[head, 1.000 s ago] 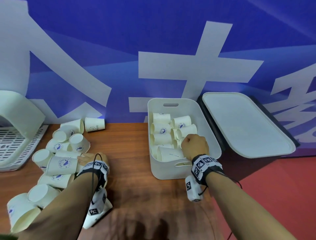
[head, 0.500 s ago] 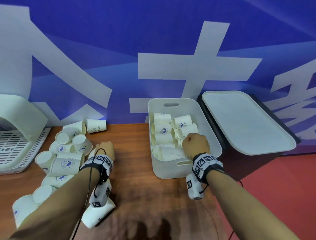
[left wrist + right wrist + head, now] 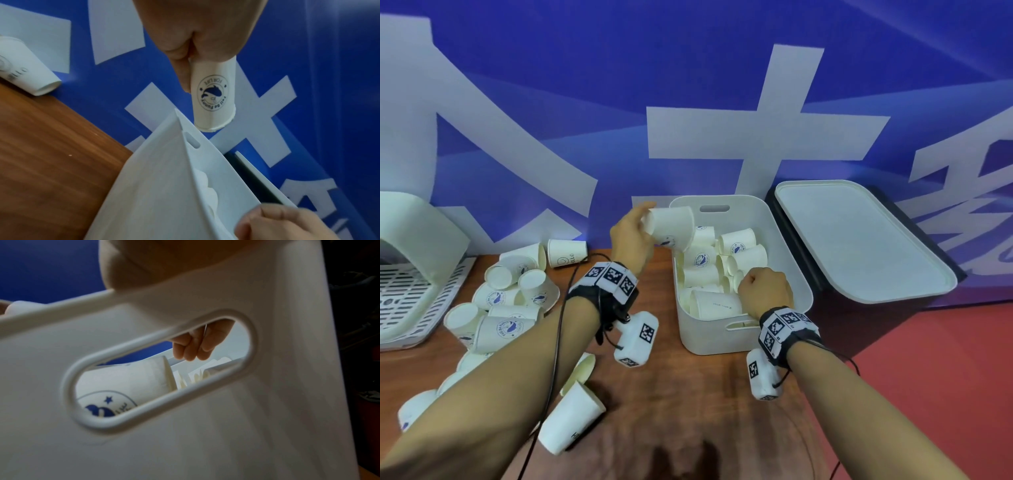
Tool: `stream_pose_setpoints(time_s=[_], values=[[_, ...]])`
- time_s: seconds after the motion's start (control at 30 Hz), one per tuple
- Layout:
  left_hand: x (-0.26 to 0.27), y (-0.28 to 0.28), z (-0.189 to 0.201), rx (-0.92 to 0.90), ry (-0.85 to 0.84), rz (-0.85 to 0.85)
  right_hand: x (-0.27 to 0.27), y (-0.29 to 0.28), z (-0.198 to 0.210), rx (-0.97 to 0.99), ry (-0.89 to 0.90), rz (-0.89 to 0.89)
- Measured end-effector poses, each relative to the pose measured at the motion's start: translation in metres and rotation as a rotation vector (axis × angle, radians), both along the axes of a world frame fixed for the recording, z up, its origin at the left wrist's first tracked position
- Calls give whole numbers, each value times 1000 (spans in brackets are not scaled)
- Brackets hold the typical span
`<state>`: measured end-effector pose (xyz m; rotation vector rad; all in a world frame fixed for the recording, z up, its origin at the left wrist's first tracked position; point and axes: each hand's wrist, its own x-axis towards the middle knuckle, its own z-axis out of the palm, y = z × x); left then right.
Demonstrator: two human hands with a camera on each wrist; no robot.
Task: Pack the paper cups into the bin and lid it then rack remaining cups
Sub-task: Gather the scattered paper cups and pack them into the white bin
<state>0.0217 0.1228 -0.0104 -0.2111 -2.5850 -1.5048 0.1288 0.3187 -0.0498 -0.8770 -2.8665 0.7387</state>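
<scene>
My left hand (image 3: 633, 233) grips a white paper cup (image 3: 671, 228) with a blue logo (image 3: 213, 97), tilted on its side over the far left corner of the white bin (image 3: 709, 337). Several cups (image 3: 739, 253) lie inside the bin. My right hand (image 3: 765, 291) is curled over the bin's near right rim, wrist outside and fingers (image 3: 195, 345) hanging inside, above a cup (image 3: 127, 379) seen through the handle slot. The white lid (image 3: 859, 240) lies flat to the right of the bin. Loose cups (image 3: 506, 308) are heaped on the wooden table at the left.
A white slatted rack (image 3: 407, 291) stands at the far left edge. One cup (image 3: 571, 418) lies on its side under my left forearm, another (image 3: 566, 253) against the blue wall. The table (image 3: 671, 394) ends at the right, with red floor (image 3: 928, 377) beyond.
My left hand has lifted a cup from the pile and carried it right and up to the bin's far left corner. The right hand has stayed on the bin's rim.
</scene>
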Motion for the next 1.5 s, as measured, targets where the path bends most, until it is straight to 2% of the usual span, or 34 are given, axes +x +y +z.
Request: stream_pose_setpoints(time_s=[0.13, 0.3, 0.43, 0.53, 0.63, 0.7, 0.8, 0.87, 0.93, 1.03, 1.1, 1.2, 1.33, 1.4, 1.5], values=[[9, 24, -2, -49, 2, -169, 0, 1, 1, 27, 2, 40], [17, 49, -24, -263, -22, -317, 3, 0, 5, 26, 33, 230], [21, 59, -32, -373, 11, -418, 1, 3, 0, -3, 58, 213], [15, 57, -37, -670, 57, -543, -1, 2, 1, -5, 49, 205], [14, 56, -37, -967, 181, -575, -4, 4, 1, 8, 36, 204], [13, 57, -37, -981, 179, -560, -6, 5, 0, 16, 20, 222], [7, 59, -37, -783, 111, -538, -8, 6, -2, -2, 19, 249], [10, 62, -33, -711, 129, -575, -10, 7, -5, -13, 15, 248], [18, 65, -33, -792, 70, -663, -12, 7, -7, -20, 2, 235], [29, 71, -43, -1048, -63, -744, -14, 8, -8, -24, -11, 220], [31, 73, -55, -1205, -41, -739, -13, 8, -8, -13, -12, 206], [31, 75, -65, -1335, -23, -713, -12, 8, -9, -12, -19, 171], [28, 78, -78, -1376, -104, -604, -9, 8, -8, -40, -30, 145], [25, 78, -89, -1350, -85, -584, -8, 7, -8, -42, -30, 142], [27, 77, -85, -1366, -54, -597, -7, 6, -7, -31, -31, 147]])
